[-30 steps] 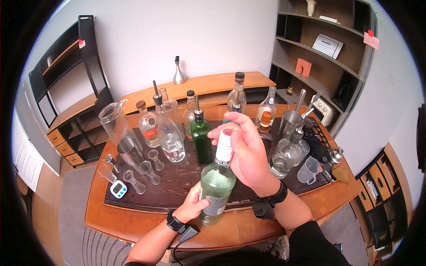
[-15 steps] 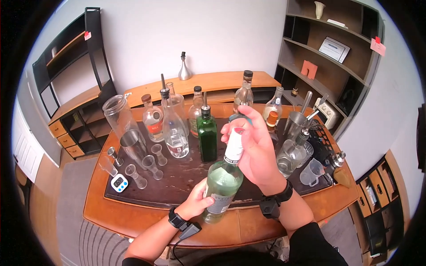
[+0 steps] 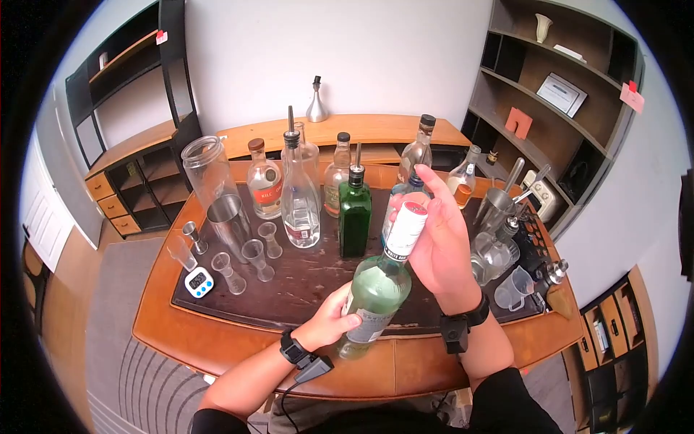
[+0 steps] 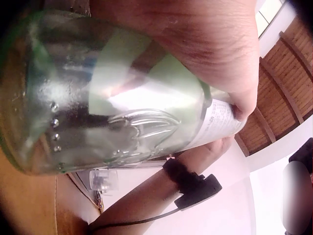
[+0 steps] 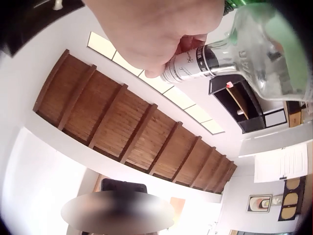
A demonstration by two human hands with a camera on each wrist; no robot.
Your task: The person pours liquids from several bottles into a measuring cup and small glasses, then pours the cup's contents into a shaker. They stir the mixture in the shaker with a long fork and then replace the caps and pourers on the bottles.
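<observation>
Bottle (image 3: 379, 289): in both your hands, tilted, over the near edge of the surface (image 3: 408, 362); whether its base touches cannot be told. Left grip: your left hand (image 3: 325, 325) is clamped round the lower body, thumb across the label (image 3: 370, 325). Right grip: your right hand (image 3: 448, 249) pinches the white neck wrap (image 5: 186, 67) near the red-topped cap (image 3: 413, 208).

Handling, as judged: glass, so rigid, smooth, liable to slip if damp, and breakable if knocked. Expect moderate weight, mostly low in the body; the fill level cannot be made out. Your best hold is the body at the label, palm well round it, with fingertips on the cap's sides. Keep the neck clear of the green bottle (image 3: 355, 220) standing beyond.
</observation>
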